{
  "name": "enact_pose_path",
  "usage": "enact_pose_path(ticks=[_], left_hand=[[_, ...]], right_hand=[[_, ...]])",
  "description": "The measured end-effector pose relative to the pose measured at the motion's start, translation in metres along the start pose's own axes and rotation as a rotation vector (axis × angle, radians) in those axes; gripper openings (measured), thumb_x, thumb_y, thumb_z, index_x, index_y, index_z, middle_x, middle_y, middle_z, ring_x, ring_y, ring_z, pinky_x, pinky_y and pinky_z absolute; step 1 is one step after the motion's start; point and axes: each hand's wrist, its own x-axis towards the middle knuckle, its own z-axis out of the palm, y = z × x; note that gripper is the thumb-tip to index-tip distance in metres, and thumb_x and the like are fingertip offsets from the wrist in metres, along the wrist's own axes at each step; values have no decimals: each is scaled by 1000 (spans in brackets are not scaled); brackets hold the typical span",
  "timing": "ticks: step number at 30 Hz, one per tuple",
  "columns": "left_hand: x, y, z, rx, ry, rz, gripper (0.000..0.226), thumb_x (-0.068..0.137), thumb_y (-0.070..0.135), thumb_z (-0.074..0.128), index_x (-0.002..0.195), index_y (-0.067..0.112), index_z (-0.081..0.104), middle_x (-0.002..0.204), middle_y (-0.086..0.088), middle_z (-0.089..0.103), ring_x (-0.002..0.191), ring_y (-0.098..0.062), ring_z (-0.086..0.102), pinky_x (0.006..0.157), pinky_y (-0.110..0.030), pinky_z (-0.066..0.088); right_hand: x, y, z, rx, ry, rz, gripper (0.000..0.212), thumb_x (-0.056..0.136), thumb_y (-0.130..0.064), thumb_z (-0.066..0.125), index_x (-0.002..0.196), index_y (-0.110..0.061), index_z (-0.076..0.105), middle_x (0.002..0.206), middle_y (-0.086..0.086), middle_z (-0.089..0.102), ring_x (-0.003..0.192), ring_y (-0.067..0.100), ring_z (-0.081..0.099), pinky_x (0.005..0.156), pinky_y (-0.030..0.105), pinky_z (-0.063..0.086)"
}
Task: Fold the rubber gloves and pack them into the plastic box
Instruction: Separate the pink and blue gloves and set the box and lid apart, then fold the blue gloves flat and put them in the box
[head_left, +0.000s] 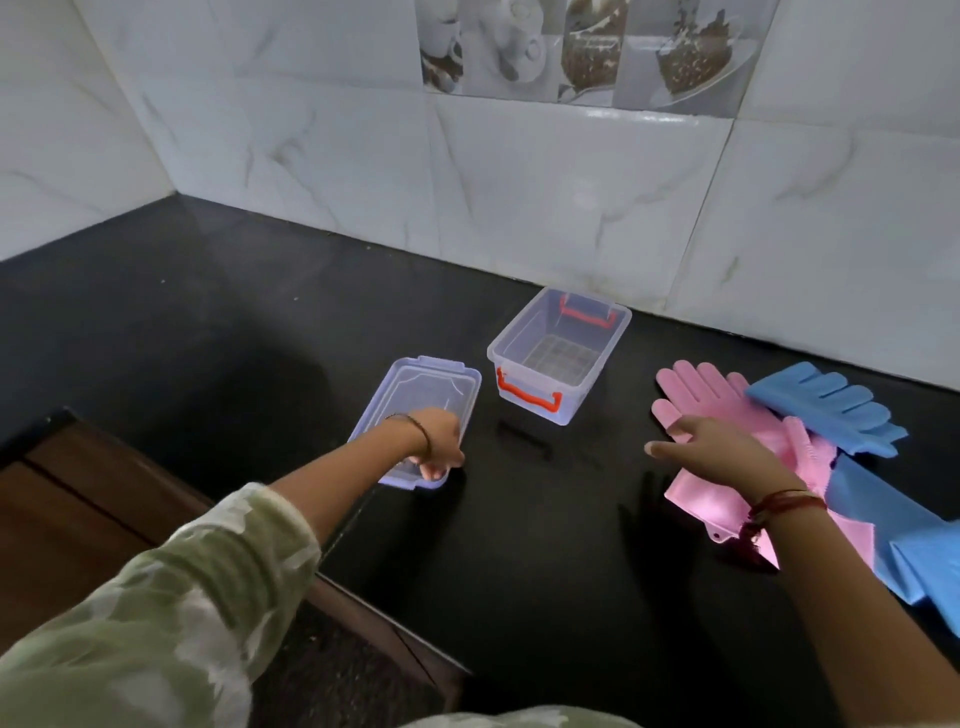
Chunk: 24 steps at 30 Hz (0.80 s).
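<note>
Counter (260, 322): black, running along a white tiled wall (519, 197) at its back edge; its near-left edge drops to a brown wooden surface (78, 519).
Box (558, 353): clear plastic with red latches at both short ends, open and empty, standing near the back edge of the counter, just short of the wall.
Lid (415, 410): translucent bluish, lying flat just left of the box and a little nearer the front, not touching it.
Left hand (439, 439): over the near end of the lid, fingers curled down onto its near-right corner; whether they pinch the rim or only rest on it, I cannot tell. A thin dark band sits on the wrist, and a pale green sleeve covers the upper forearm.
Right hand (722, 447): fingers spread and flat, palm down on the pink gloves, holding nothing. Red threads circle the wrist.
Pink gloves (727, 415): lying flat and unfolded on the right part of the counter, fingers pointing toward the back-left, cuffs toward the front; well right of the box.
Blue gloves (831, 410): unfolded, lying partly on the right side of the pink ones and running off toward the right edge of view.
</note>
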Motion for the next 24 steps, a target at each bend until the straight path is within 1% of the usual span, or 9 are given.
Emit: enact_pose_path(ticks=[4,7,9,11,13,17,19,21,24], left_hand=[[-48,25,27,15,-127,82,21,84,25,56,68,13,61,74,-4,69,72,-18,67,79,-33,58],[-75,45,44,7,-198,121,18,87,25,57,79,9,62,80,-8,72,76,-19,69,80,-32,58],[-87,59,55,43,-195,158,17,87,24,57,80,9,61,84,-11,73,69,-17,67,74,-28,57],[-93,74,65,132,-140,190,18,86,25,56,73,13,57,79,-13,69,64,-15,59,70,-27,53],[-95,88,73,177,-102,198,19,87,27,56,75,13,57,75,-10,63,66,-16,56,72,-29,53],[-92,113,82,185,-79,185,22,88,30,54,84,9,62,76,-5,58,71,-17,56,72,-28,51],[-89,122,82,196,-76,162,20,88,32,54,81,13,60,77,-4,59,72,-17,57,69,-26,50],[-84,125,79,188,-109,118,22,88,33,55,89,12,62,82,-4,63,77,-17,62,73,-27,53],[-77,124,70,177,-184,17,26,88,33,57,100,10,62,88,-5,69,81,-17,69,78,-28,57]], right_hand=[[-6,20,-5,54,-8,7,52,84,-49,58,124,-15,54,127,8,59,103,21,52,86,34,41],[-12,36,-6,63,-26,30,53,84,-50,57,125,-16,53,129,9,57,112,25,52,94,38,42],[-17,44,-6,68,-23,22,53,85,-50,56,126,-17,53,129,8,57,113,25,53,97,39,41],[-24,52,-5,75,-2,1,50,85,-49,56,125,-18,54,127,8,59,111,23,54,98,37,40],[-31,61,-4,87,9,-27,48,86,-47,56,124,-18,54,125,7,60,109,23,54,98,37,40],[-46,79,4,28,77,-80,43,86,-45,54,121,-21,55,122,3,61,106,21,56,98,37,40],[-50,87,9,-63,68,-131,44,87,-44,53,125,-23,52,125,1,60,111,22,56,99,38,39],[-53,94,14,-130,25,-195,47,87,-46,52,129,-25,50,130,1,58,117,23,54,105,41,37],[-55,103,16,-76,22,-226,46,87,-46,54,129,-26,51,136,-1,53,124,21,48,110,41,32]])
